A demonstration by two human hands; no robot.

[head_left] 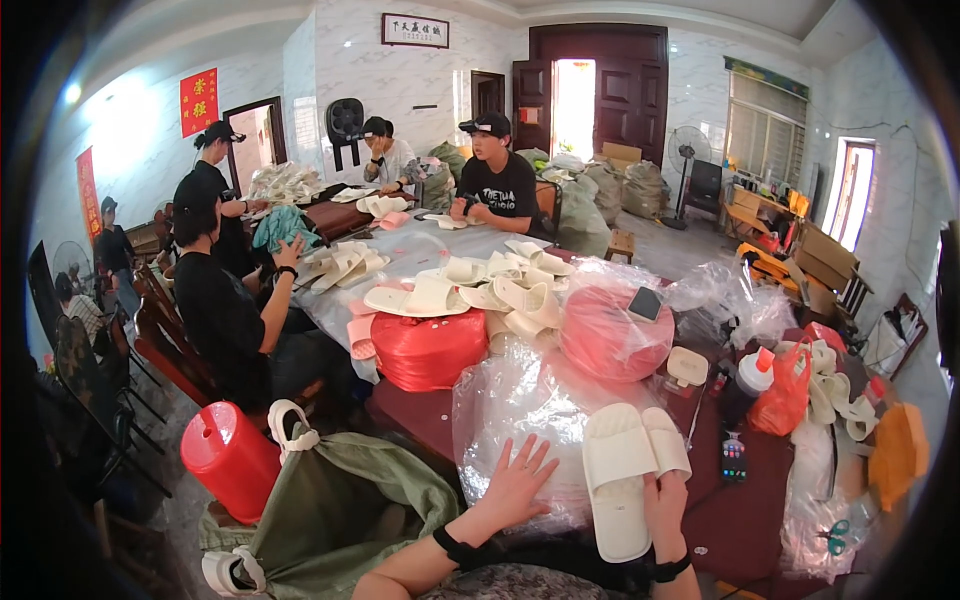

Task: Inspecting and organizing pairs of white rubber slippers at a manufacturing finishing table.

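A pair of cream slippers (620,480) is in my right hand (667,515), whose fingers close round the near edge of the smaller-looking one. One slipper shows its insole full length; the other sits partly behind it. My left hand (516,486) lies with fingers spread on a stack of clear plastic bags (530,400), holding nothing. Beyond the bags, several cream slippers (425,297) are heaped on the table around a red roll of plastic strapping (430,350). A second red roll (615,335) is partly covered by clear film.
An open green sack (340,500) and a red bucket (228,460) stand at the left. Right of me are a phone (734,458), a bottle (752,375), a red bag (782,395) and scissors (835,537). Several people sit or stand around the table's far and left sides.
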